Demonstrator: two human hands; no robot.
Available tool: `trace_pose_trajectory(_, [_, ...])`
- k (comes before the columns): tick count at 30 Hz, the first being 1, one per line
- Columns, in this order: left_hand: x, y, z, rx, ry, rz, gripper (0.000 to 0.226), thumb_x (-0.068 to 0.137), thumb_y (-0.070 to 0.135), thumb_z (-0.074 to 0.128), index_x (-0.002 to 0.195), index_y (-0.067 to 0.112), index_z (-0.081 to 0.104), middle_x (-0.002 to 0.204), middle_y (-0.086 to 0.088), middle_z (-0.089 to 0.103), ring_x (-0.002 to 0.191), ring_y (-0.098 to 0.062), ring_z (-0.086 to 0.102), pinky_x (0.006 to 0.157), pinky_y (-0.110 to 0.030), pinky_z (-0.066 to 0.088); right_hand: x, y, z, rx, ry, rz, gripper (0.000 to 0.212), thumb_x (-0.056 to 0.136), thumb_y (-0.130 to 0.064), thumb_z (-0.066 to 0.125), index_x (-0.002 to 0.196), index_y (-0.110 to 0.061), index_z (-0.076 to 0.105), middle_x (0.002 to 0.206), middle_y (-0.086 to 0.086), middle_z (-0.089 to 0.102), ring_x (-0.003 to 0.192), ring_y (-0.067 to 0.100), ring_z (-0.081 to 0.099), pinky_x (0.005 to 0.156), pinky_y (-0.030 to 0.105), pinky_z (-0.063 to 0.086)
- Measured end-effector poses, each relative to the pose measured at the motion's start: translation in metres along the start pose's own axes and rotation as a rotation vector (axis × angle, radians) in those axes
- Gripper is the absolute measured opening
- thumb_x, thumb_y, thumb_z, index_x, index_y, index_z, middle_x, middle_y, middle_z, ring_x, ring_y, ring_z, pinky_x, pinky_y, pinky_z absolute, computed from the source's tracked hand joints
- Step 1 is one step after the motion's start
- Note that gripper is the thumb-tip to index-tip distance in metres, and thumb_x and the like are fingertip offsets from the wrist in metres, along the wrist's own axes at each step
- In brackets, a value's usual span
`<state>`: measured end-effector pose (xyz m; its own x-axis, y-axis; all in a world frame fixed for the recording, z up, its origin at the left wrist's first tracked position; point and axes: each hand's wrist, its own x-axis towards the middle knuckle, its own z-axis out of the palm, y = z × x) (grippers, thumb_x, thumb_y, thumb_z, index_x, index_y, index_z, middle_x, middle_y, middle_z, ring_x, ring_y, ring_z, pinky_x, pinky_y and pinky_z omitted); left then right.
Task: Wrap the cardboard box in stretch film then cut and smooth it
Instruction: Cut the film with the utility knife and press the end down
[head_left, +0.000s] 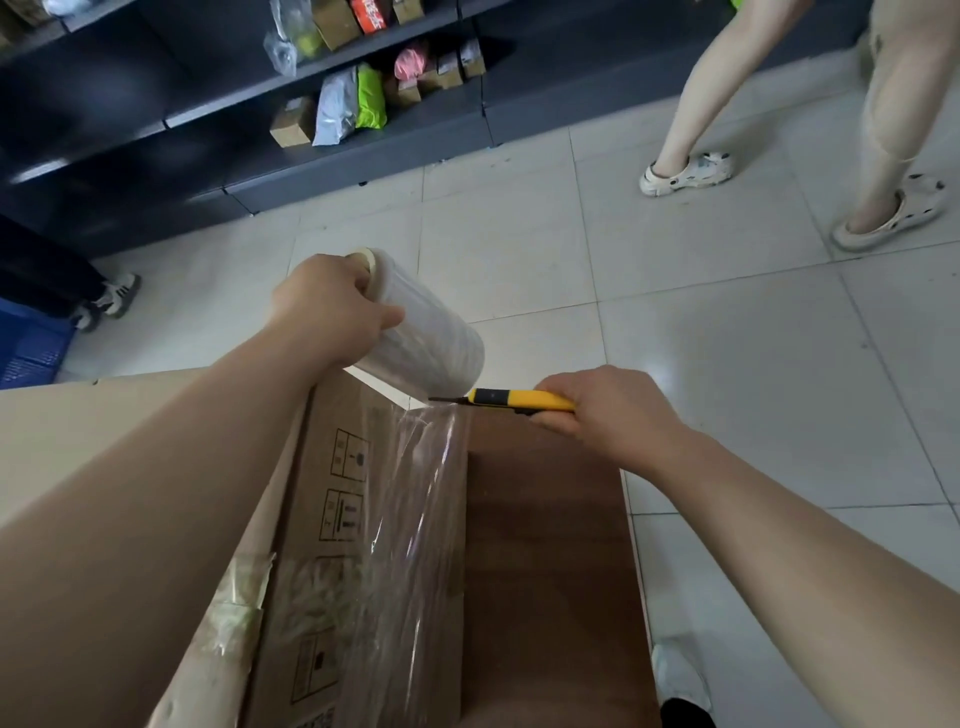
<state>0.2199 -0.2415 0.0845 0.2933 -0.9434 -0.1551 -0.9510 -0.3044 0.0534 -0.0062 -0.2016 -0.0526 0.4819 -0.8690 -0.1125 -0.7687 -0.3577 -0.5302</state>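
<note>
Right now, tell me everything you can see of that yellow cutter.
The cutter is a slim utility knife, apparently plastic, with a yellow body, a black section near the front and a thin dark blade extended. It lies roughly level, pointing toward the roll. The right hand grips its rear end, hiding it. The blade tip seems to meet the stretch film just below the roll, above the cardboard box.

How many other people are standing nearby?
2: one at top right, bare legs in cream clogs; one at the left edge in dark trousers and sneakers. More may stand outside the view.
</note>
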Motion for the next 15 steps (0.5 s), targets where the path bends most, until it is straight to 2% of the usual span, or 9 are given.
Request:
trace_pose_trajectory(4, [-0.002, 0.0, -0.001, 0.019, 0.017, 0.001, 0.029, 0.081, 0.037, 0.069, 0.083, 0.011, 0.059, 0.066, 0.0, 0.048, 0.063, -0.022, 0.048, 0.049, -0.028, 0.029, -0.001, 0.007, 0.003, 0.014, -0.018, 0.049, 0.023, 0.094, -0.051, 0.05, 0.107, -0.036, 0.063, 0.081, -0.012, 0.057, 0.077, 0.011, 0.051, 0.06, 0.026, 0.034])
trace_pose_trajectory(6, [-0.002, 0.001, 0.0, 0.008, 0.016, -0.003, 0.029, 0.081, 0.037, 0.069, 0.082, 0.01, 0.059, 0.065, 0.0, 0.047, 0.059, -0.019, 0.046, 0.048, -0.027, 0.029, -0.007, 0.017, 0.003, 0.031, -0.043, 0.08, 0.024, 0.094, -0.051, 0.05, 0.109, -0.037, 0.063, 0.084, -0.012, 0.06, 0.079, 0.011, 0.054, 0.059, 0.023, 0.034])
trace_pose_trajectory(9, [-0.001, 0.0, 0.0, 0.014, 0.022, -0.009, 0.028, 0.08, 0.037, 0.068, 0.082, 0.011, 0.059, 0.065, 0.0, 0.047, 0.062, -0.021, 0.047, 0.048, -0.027, 0.029, -0.004, 0.013, 0.006, 0.055, -0.041, 0.068, 0.024, 0.094, -0.05, 0.051, 0.109, -0.037, 0.064, 0.091, -0.009, 0.067, 0.085, 0.013, 0.058, 0.065, 0.027, 0.038])
trace_pose_trajectory(15, [-0.002, -0.001, -0.001, 0.039, 0.059, -0.009, 0.027, 0.081, 0.037, 0.067, 0.078, 0.013, 0.054, 0.064, 0.002, 0.046, 0.06, -0.02, 0.045, 0.046, -0.026, 0.027, -0.002, 0.017, 0.012, 0.032, -0.046, 0.085, 0.023, 0.093, -0.051, 0.052, 0.107, -0.038, 0.063, 0.086, -0.011, 0.061, 0.078, 0.011, 0.051, 0.065, 0.027, 0.036])
